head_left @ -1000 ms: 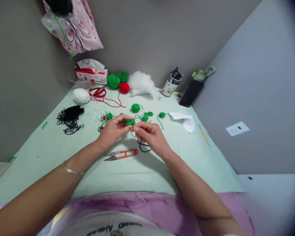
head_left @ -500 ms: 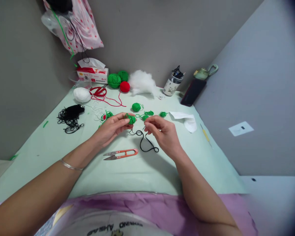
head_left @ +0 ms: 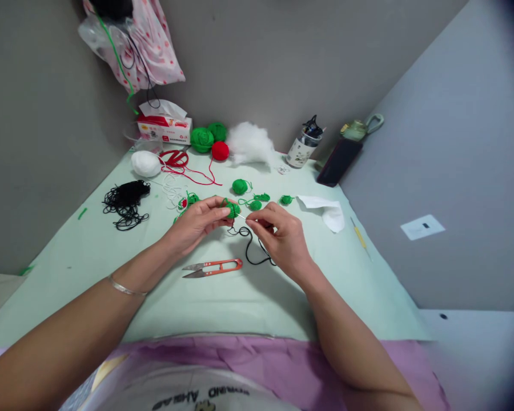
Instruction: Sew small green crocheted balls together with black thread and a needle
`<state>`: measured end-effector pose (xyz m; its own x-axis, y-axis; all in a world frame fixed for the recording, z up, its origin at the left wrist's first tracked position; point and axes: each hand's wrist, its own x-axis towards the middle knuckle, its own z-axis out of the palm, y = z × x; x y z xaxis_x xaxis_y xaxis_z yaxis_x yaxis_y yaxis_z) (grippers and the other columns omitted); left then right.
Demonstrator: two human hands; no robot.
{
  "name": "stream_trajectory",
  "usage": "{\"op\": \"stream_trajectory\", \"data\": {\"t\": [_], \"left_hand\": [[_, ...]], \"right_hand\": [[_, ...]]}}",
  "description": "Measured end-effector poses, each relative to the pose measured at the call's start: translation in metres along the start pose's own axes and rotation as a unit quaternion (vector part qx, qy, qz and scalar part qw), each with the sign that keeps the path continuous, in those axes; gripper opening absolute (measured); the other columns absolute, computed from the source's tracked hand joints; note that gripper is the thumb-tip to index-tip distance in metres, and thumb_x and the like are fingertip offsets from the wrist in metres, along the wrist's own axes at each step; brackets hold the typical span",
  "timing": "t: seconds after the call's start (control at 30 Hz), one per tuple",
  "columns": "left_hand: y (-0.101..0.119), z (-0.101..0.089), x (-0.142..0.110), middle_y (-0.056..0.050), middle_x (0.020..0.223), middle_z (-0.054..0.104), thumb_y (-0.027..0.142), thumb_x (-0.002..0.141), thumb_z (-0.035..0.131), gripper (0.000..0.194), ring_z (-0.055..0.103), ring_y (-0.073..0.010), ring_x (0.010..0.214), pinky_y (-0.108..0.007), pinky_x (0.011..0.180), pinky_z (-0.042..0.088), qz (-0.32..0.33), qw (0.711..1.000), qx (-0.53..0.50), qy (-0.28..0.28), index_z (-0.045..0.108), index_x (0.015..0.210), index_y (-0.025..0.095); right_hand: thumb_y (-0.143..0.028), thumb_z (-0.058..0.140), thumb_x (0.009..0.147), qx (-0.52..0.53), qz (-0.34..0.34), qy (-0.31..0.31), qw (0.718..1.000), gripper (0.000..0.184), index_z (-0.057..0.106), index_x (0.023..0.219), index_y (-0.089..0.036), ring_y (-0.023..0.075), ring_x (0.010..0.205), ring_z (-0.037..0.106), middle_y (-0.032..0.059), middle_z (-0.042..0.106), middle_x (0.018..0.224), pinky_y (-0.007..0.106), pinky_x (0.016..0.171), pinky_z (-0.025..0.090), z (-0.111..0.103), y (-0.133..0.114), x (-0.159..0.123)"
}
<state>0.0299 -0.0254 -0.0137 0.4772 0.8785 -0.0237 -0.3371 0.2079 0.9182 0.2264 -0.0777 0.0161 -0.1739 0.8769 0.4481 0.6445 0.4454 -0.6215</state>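
Note:
My left hand (head_left: 201, 221) is closed on a small green crocheted piece (head_left: 233, 210) with black yarn on it. Between the fingertips of my right hand (head_left: 278, 233) is a thin, light-coloured needle (head_left: 241, 216), its far end at the green piece. Black yarn (head_left: 249, 249) runs down from the piece and loops on the table under my right hand. Orange-handled thread snips (head_left: 214, 267) lie below the hands, blades to the left. Just beyond my fingers are small green pieces, one round (head_left: 240, 186) and another (head_left: 256, 205) with a yarn tail.
Black yarn (head_left: 126, 202), a white yarn ball (head_left: 145, 164) and red scissors (head_left: 174, 158) lie left. Behind are a tissue box (head_left: 165, 128), green yarn (head_left: 202, 140), red yarn (head_left: 220, 150), stuffing (head_left: 251, 145), a pen cup (head_left: 300, 150) and a phone (head_left: 339, 162). A yellow-handled hook (head_left: 360, 236) lies right.
My right hand has turned and moved slightly closer to the green piece, and the needle now shows between them. My left hand keeps its hold. The view has shifted a little.

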Motion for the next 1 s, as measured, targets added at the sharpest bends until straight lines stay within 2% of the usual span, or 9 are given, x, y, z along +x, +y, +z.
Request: {"op": "stream_trajectory", "data": {"t": [0.33, 0.53, 0.63, 0.77, 0.9, 1.0], "left_hand": [[-0.003, -0.001, 0.0, -0.003, 0.097, 0.069, 0.028, 0.083, 0.076, 0.02, 0.064, -0.0139, 0.085, -0.029, 0.086, 0.051, -0.003, 1.0, -0.008, -0.003, 0.07, 0.098, 0.016], [-0.003, 0.002, 0.0, -0.003, 0.097, 0.071, 0.025, 0.085, 0.073, 0.018, 0.066, -0.0135, 0.087, -0.028, 0.088, 0.053, -0.032, 0.998, -0.051, -0.013, 0.068, 0.1, 0.016], [-0.003, 0.004, -0.001, -0.003, 0.096, 0.07, 0.026, 0.084, 0.074, 0.017, 0.066, -0.0134, 0.087, -0.027, 0.086, 0.054, -0.032, 0.998, -0.052, -0.022, 0.069, 0.098, 0.016], [-0.003, 0.008, -0.003, -0.001, 0.094, 0.069, 0.028, 0.081, 0.078, 0.02, 0.064, -0.0132, 0.085, -0.028, 0.085, 0.053, -0.02, 0.999, -0.047, -0.008, 0.069, 0.096, 0.018], [-0.005, 0.008, -0.003, 0.0, 0.094, 0.068, 0.03, 0.079, 0.079, 0.023, 0.062, -0.0137, 0.086, -0.028, 0.085, 0.05, 0.017, 1.0, -0.001, 0.02, 0.07, 0.098, 0.02], [-0.009, 0.006, -0.001, -0.001, 0.096, 0.069, 0.03, 0.077, 0.08, 0.025, 0.061, -0.0158, 0.093, -0.028, 0.088, 0.047, 0.06, 0.995, 0.067, 0.048, 0.071, 0.099, 0.02]], "right_hand": [[-0.016, 0.061, 0.091, 0.026, 0.028, 0.004, 0.999, 0.012, 0.068, 0.082, -0.02, 0.012, 0.065, 0.05, -0.0001, 0.055, 0.074, 0.026, 0.061, 0.039, 0.006, -0.001, -0.001], [-0.019, 0.058, 0.092, 0.115, 0.055, 0.016, 0.992, 0.011, 0.064, 0.083, -0.019, 0.0119, 0.066, 0.05, 0.0008, 0.06, 0.079, 0.027, 0.063, 0.04, 0.019, -0.001, -0.003], [-0.022, 0.06, 0.091, 0.168, 0.074, 0.019, 0.983, 0.012, 0.063, 0.08, -0.019, 0.0119, 0.065, 0.05, 0.0006, 0.058, 0.077, 0.027, 0.062, 0.04, 0.022, 0.0, -0.002], [-0.027, 0.065, 0.088, 0.212, 0.117, 0.021, 0.97, 0.013, 0.063, 0.078, -0.019, 0.0118, 0.065, 0.049, 0.0001, 0.059, 0.075, 0.027, 0.062, 0.04, 0.023, 0.003, 0.001], [-0.035, 0.072, 0.082, 0.258, 0.177, -0.015, 0.95, 0.02, 0.062, 0.074, -0.019, 0.0101, 0.055, 0.045, -0.0032, 0.054, 0.063, 0.025, 0.053, 0.038, 0.024, 0.011, 0.004], [-0.037, 0.077, 0.076, 0.324, 0.209, -0.047, 0.921, 0.024, 0.062, 0.078, -0.019, 0.011, 0.056, 0.053, -0.0029, 0.057, 0.064, 0.025, 0.055, 0.045, 0.025, 0.015, 0.006]]}}
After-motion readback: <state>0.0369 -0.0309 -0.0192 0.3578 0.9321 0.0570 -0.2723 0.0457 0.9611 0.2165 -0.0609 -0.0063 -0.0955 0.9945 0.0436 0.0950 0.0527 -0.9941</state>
